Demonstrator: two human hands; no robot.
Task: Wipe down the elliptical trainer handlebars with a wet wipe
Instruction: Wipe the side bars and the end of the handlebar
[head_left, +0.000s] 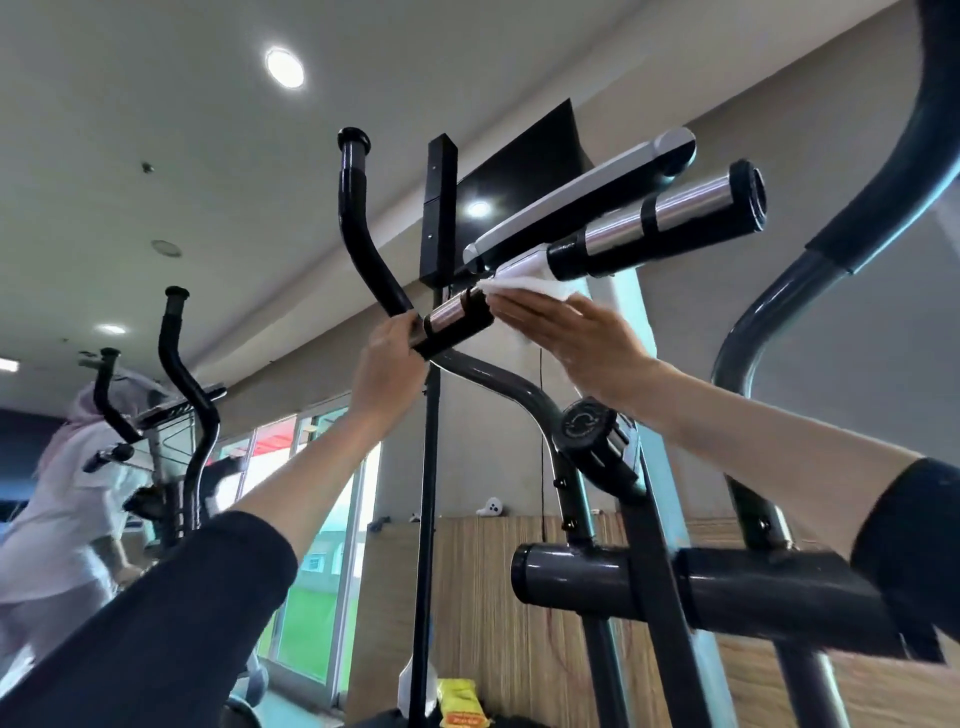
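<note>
Overhead a grey ceiling (156, 130) is carrying three lit recessed lights (284, 67), and a wood-panelled wall (493, 597) is running behind the elliptical trainer, seen from below. Two long curved handlebars are rising on it, the left handlebar (363, 228) whole and the right handlebar (831, 234) running off the top edge. Two short grips with chrome bands are sticking out under the black console (524, 156): the left sensor grip (452, 325) and the right sensor grip (670, 218). Two hands are reaching up. The left hand (387, 369) is curling its fingers round the outer end of the left sensor grip. The right hand (576, 332) is lying flat with straight fingers, pressing one white wet wipe (524, 286) up against the bar between the two grips; its thumb is not showing. One round knob (587, 423) is sitting on the frame below. One yellow packet (460, 701) is lying at the bottom, cut by the picture's edge, its contents hidden and its print too blurred to read. At far left a second elliptical (182, 374) is standing with a blurred person in white (67, 493) beside it
</note>
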